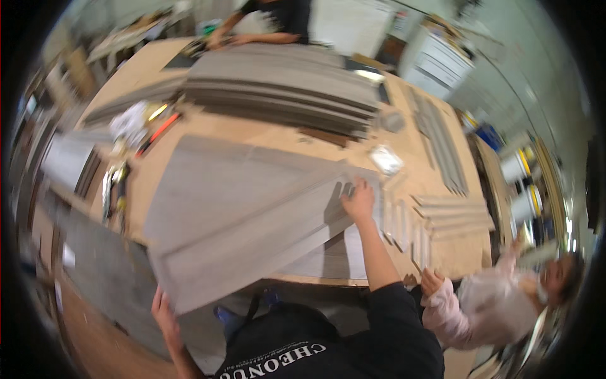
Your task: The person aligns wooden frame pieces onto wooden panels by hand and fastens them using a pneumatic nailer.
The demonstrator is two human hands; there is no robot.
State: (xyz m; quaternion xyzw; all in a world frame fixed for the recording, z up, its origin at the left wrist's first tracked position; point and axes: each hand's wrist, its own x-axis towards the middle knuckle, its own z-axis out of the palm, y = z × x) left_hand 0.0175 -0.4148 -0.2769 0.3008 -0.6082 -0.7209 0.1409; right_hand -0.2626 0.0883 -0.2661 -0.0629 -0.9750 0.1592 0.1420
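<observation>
A grey wood-grain panel (252, 252) with a raised frame edge slants over the near side of the table, its near left corner jutting past the table edge. At that corner my left hand (165, 316) is closed on the panel's short side. My right hand (358, 201) grips its far right end, fingers bent over the edge, and casts a shadow across the surface. Beneath lies a larger flat grey sheet (202, 167). Just right of my right hand, several thin grey strips (398, 224) rest on the tabletop.
A stack of grey boards (278, 85) fills the table's far side, where another person (278, 19) works. A person in a pale pink top (492, 306) is close on my right. Orange-handled tool (158, 134), metal tools (115, 189) and a white packet (386, 160) lie about the wooden table (221, 126).
</observation>
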